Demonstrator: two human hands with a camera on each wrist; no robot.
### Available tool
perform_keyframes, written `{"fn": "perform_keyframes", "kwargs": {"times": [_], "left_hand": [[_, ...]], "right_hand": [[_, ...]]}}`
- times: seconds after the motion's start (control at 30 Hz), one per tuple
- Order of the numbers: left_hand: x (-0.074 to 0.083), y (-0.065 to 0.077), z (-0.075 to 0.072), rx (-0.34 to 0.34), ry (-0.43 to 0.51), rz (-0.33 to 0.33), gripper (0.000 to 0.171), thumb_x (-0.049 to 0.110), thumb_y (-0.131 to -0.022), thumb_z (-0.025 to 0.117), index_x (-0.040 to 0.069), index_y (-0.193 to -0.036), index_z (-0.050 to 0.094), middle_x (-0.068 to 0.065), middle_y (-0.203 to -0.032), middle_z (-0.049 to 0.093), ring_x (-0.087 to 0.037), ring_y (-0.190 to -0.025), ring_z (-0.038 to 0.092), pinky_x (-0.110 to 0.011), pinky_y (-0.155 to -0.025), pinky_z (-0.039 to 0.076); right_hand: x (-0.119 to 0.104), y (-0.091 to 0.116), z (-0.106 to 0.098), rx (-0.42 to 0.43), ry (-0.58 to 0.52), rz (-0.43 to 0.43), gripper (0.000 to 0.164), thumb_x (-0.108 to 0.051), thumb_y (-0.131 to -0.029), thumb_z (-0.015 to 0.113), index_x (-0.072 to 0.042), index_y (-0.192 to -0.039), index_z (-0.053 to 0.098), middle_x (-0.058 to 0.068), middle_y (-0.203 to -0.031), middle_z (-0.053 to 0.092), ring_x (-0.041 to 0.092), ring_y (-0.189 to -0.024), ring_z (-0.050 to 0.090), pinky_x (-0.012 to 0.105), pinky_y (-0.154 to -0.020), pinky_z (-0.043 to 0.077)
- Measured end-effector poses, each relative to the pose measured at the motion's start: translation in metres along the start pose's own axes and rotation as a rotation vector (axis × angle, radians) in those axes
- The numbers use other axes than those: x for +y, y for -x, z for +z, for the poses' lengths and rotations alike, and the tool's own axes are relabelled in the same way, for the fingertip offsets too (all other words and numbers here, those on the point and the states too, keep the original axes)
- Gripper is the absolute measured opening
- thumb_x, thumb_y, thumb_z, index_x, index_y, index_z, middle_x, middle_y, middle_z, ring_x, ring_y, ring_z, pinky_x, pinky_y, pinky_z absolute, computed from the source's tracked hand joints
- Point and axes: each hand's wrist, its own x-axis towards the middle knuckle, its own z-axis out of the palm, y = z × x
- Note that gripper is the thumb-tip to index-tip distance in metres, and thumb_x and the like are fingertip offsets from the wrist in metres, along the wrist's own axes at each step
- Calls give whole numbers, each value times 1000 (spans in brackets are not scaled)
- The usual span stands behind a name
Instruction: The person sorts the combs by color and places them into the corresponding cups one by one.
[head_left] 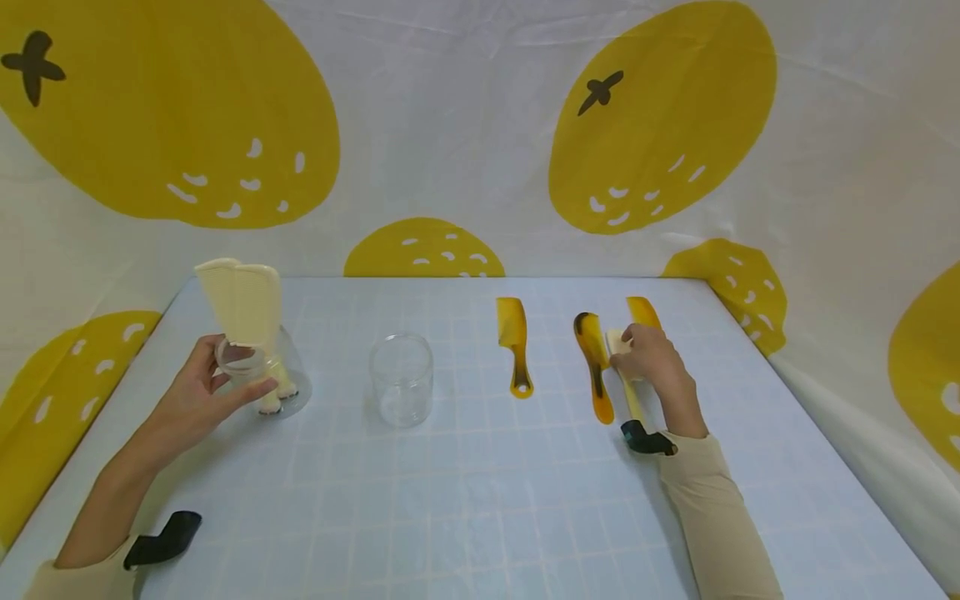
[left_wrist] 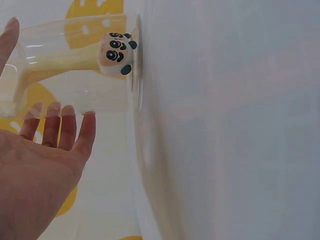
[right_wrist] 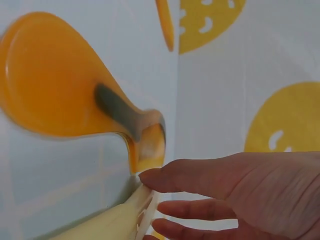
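My left hand (head_left: pixel 197 387) grips a clear glass (head_left: pixel 302 393) at the left, thumb and fingers around it near its rim. Cream combs (head_left: pixel 247 304) stand in it with their wide heads up. A panda-face handle end (left_wrist: pixel 116 54) shows near the glass's base in the left wrist view. At the right, my right hand (head_left: pixel 651 357) pinches the head of another cream comb (head_left: pixel 632 398) that lies over the table. In the right wrist view, the thumb presses on that cream comb (right_wrist: pixel 95 220) while the other fingers reach behind it.
A second clear glass (head_left: pixel 402 387) stands at mid-left. Amber combs lie on the checked tablecloth (head_left: pixel 465 500): one comb (head_left: pixel 514 323) near the middle, a dark-streaked comb (head_left: pixel 596 367) beside my right hand, and another comb (head_left: pixel 643 311) behind it. A fruit-print curtain (head_left: pixel 450 150) hangs behind.
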Motion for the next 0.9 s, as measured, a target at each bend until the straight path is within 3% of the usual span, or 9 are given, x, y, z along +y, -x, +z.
{"fn": "perform_keyframes", "kwargs": {"times": [0.27,0.5,0.67,0.77,0.83,0.9], "left_hand": [[0,-1,1,3,-4,-6,62,20,-98,72,21,-141,28,-17,-146,33,-5,-122,36,-67,-120,20],[-1,0,0,-6,-21,-29,67,26,-98,72,13,-145,26,-20,-148,33,-20,-127,35,-74,-115,18],[-1,1,-1,-14,-24,-24,64,25,-99,72,16,-144,27,-18,-148,34,-7,-123,37,-63,-122,20],[-1,0,0,-10,-28,-22,65,25,-98,72,16,-144,27,-18,-148,34,-3,-121,36,-64,-121,20],[-1,0,0,-8,-21,-19,66,24,-98,72,13,-145,27,-19,-148,34,-4,-120,36,-73,-116,19],[-1,-1,0,-9,-22,-23,66,24,-98,73,13,-145,26,-20,-148,34,-5,-120,36,-74,-115,18]], "right_hand": [[1,-2,-5,11,-33,-20,46,-20,-98,65,12,-129,53,32,-129,56,43,-108,56,55,-96,52],[0,-5,-5,80,-63,-94,40,-15,-97,65,15,-123,58,31,-117,61,41,-101,59,53,-91,54],[-2,-2,-7,126,-82,-130,36,-11,-97,64,17,-120,60,33,-112,64,42,-97,61,53,-88,56],[-3,1,-8,125,-102,-133,34,-10,-98,62,15,-121,59,33,-114,63,39,-91,64,49,-82,58],[-5,4,-10,118,-120,-129,34,-11,-99,60,13,-124,57,33,-117,63,37,-88,66,44,-76,59],[-7,6,-12,113,-140,-135,35,-11,-101,59,12,-127,55,34,-119,62,35,-84,69,40,-72,59]]}}
